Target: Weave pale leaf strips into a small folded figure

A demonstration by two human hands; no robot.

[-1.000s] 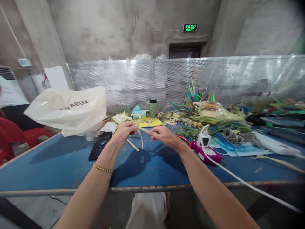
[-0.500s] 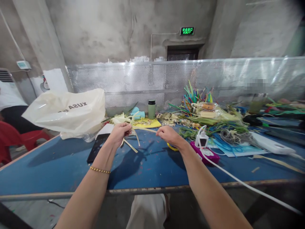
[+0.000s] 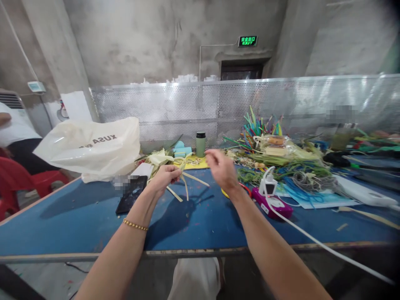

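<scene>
My left hand (image 3: 170, 177) is closed in a pinch on a small bunch of pale yellow-green husk strips (image 3: 186, 189). Their loose ends fan out below and to the right, above the blue tabletop (image 3: 187, 229). My right hand (image 3: 221, 168) is raised to the right of the strips, apart from them. Its fingers are loosely bent, slightly blurred, and no strip shows in them. Behind my left hand lie more pale husks (image 3: 159, 157), beside a yellow sheet (image 3: 200, 162) with small scraps on it.
A dark phone (image 3: 133, 193) and a cream plastic bag (image 3: 90, 146) are at left. A green bottle (image 3: 200, 144) stands behind. To the right are a purple power strip (image 3: 271, 204), a white cable (image 3: 325, 246), green cords (image 3: 300, 170) and coloured stems (image 3: 261, 127). A person sits far left.
My right hand has let go of the strip it held out to the right and has risen. That strip's end now hangs free. My left hand keeps its hold; the view shifted slightly.
</scene>
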